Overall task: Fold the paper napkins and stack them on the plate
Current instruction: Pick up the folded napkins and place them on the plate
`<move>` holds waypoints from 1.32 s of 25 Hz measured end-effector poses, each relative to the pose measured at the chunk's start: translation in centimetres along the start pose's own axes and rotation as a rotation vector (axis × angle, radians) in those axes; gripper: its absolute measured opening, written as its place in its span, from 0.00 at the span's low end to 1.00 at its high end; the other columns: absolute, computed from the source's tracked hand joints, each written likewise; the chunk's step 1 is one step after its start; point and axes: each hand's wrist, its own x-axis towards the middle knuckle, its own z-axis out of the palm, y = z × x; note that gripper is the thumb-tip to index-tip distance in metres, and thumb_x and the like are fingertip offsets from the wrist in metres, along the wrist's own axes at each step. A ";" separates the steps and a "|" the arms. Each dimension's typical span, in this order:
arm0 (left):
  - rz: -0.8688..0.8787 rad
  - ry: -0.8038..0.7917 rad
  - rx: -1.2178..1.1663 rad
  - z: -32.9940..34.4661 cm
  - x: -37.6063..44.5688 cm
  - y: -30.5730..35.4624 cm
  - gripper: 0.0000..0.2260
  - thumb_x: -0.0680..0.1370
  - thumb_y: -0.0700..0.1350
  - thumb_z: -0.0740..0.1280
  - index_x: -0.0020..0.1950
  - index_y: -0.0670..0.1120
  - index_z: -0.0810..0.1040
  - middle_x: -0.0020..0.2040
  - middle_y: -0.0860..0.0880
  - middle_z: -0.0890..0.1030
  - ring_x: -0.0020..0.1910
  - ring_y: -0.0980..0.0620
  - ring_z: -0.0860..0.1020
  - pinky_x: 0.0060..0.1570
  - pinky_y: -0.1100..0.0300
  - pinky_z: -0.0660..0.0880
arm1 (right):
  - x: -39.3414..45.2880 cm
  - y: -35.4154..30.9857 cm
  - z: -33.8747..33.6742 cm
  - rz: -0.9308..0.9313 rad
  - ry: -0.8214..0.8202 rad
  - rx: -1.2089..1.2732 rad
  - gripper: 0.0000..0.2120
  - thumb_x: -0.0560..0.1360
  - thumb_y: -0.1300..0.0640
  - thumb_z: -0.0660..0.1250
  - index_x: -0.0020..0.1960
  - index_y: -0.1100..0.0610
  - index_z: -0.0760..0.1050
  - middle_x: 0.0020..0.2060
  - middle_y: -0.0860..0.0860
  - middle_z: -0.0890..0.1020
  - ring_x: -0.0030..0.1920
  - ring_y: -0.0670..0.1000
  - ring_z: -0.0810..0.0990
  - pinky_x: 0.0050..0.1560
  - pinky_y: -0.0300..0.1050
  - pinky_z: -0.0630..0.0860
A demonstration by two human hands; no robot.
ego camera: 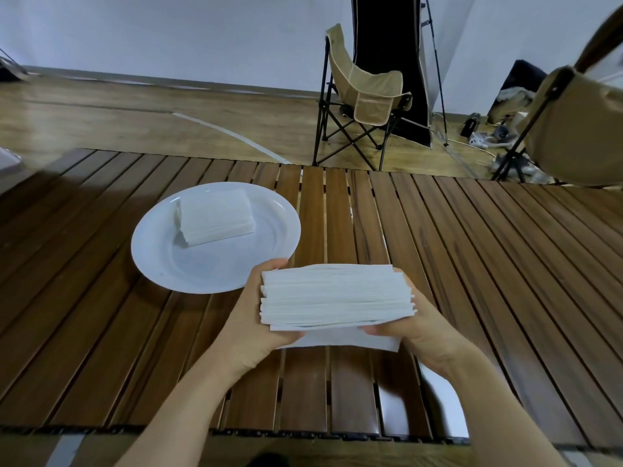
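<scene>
A thick stack of white paper napkins is held above the slatted wooden table, just right of the white plate. My left hand grips its left end, fingers curled round the far side. My right hand grips the right end from below, and one loose napkin hangs under the stack. On the plate's far half lies a small pile of folded napkins.
A beige folding camp chair stands on the wooden floor beyond the table. A second beige chair is at the far right, with cables and small gear on the floor behind it. A black panel stands against the wall.
</scene>
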 end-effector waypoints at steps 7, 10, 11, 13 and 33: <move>0.062 0.062 -0.111 0.7 -0.3 -0.8 0.41 0.64 0.31 0.77 0.69 0.53 0.62 0.56 0.60 0.74 0.59 0.63 0.74 0.50 0.69 0.75 | 0.3 0.3 0.3 -0.051 -0.040 -0.018 0.47 0.57 0.58 0.81 0.70 0.45 0.63 0.64 0.49 0.75 0.66 0.52 0.73 0.66 0.56 0.71; 0.070 0.048 -0.146 1.1 -0.3 -1.0 0.41 0.64 0.31 0.77 0.70 0.51 0.62 0.58 0.59 0.74 0.61 0.62 0.73 0.52 0.70 0.74 | 0.3 0.3 0.3 -0.060 -0.053 -0.024 0.48 0.56 0.57 0.81 0.71 0.46 0.62 0.65 0.50 0.74 0.67 0.52 0.72 0.66 0.57 0.71; 0.074 0.041 -0.160 1.0 -0.3 -1.1 0.42 0.64 0.33 0.78 0.70 0.52 0.61 0.59 0.59 0.74 0.62 0.62 0.72 0.53 0.69 0.74 | 0.3 0.2 0.3 -0.060 -0.060 -0.008 0.48 0.56 0.57 0.81 0.71 0.46 0.62 0.65 0.50 0.74 0.66 0.52 0.73 0.66 0.57 0.71; 0.074 0.033 -0.172 0.6 -0.4 -1.4 0.43 0.63 0.37 0.79 0.71 0.54 0.60 0.61 0.60 0.73 0.63 0.62 0.71 0.55 0.67 0.75 | 0.3 0.1 0.1 -0.057 -0.067 0.040 0.48 0.56 0.58 0.81 0.71 0.46 0.63 0.65 0.51 0.74 0.66 0.53 0.73 0.66 0.57 0.71; 0.044 0.388 -0.332 3.0 0.2 -0.1 0.14 0.74 0.56 0.63 0.59 0.64 0.70 0.53 0.70 0.77 0.55 0.69 0.75 0.49 0.69 0.75 | 1.7 -1.1 2.6 0.137 0.381 0.414 0.24 0.77 0.41 0.61 0.59 0.59 0.79 0.51 0.59 0.84 0.53 0.60 0.83 0.57 0.58 0.78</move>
